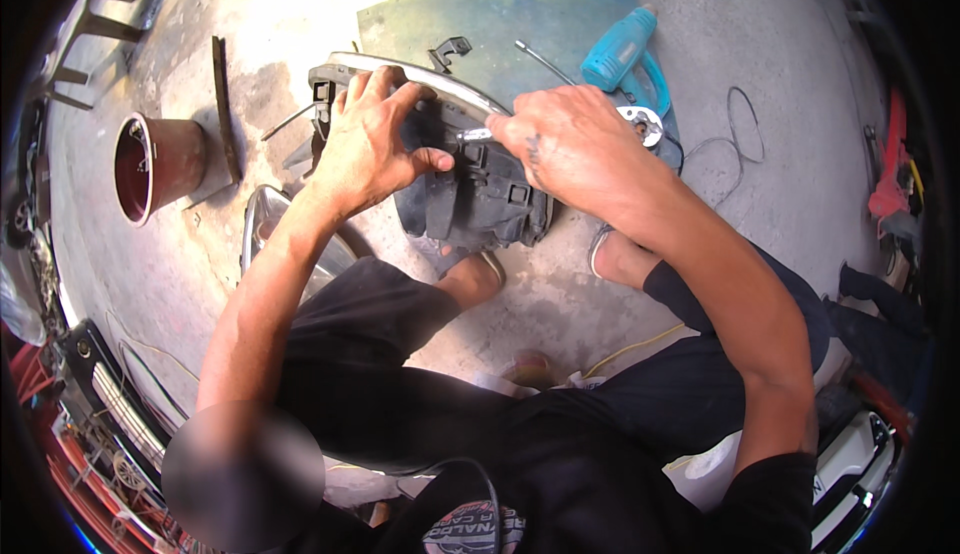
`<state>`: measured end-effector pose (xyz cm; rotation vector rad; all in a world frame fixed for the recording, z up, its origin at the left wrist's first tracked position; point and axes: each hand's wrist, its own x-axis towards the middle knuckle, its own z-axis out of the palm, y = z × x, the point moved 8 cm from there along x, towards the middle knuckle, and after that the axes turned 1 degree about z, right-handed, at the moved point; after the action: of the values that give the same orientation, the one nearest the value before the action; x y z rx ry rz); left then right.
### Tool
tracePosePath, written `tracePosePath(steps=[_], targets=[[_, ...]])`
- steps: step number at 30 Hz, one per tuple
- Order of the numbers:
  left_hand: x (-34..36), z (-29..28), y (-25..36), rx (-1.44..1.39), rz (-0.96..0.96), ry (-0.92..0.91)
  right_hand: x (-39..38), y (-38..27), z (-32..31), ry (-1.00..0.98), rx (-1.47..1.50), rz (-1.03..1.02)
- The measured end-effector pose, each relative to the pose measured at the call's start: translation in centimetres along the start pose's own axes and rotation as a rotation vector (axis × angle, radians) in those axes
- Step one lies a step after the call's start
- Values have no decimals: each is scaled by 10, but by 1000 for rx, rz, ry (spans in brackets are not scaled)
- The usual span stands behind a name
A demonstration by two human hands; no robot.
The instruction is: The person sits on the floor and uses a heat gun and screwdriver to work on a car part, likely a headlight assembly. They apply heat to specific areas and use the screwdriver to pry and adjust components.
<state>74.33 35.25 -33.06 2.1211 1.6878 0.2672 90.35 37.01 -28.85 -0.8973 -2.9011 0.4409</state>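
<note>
A seated person works over a black car headlamp housing (470,194) that stands on a concrete floor (620,294) between their sandalled feet, its pale curved lens edge turned away from them. The left hand (370,144) is curled over the top of the housing, fingers wrapped on the lens rim and thumb pressed against the black back. The right hand (570,139) is closed around a slim metal tool (475,135) (only its bright tip shows past the fingers), the tip touching the seam at the top of the housing. Just beyond the right hand lies a turquoise heat gun (620,49) on a green sheet (500,14), with a thin metal rod (543,62) beside it. To the left, well apart from the hands, a rust-brown metal pot (160,164) lies tipped on its side, and a second lamp lens (265,219) rests near the left forearm.
</note>
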Motion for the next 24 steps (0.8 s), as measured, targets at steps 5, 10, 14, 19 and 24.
tracePosePath(steps=[5, 10, 14, 19, 24], targets=[[-1, -5, 6, -4, 38, 51, 20, -17, 7, -60, -59, -79], [-2, -1, -1, 20, 31, 52, 26, -25, 8, -111, -97, -78], [-1, -1, 0, 25, 43, 45, 21, -26, 20, -23, -104, -164], [-2, 2, -3, 61, 37, 35, 23, -28, 20, -31, -113, -263], [0, 3, -3, 40, 9, -7, 23, -26, 27, -98, -156, -233]])
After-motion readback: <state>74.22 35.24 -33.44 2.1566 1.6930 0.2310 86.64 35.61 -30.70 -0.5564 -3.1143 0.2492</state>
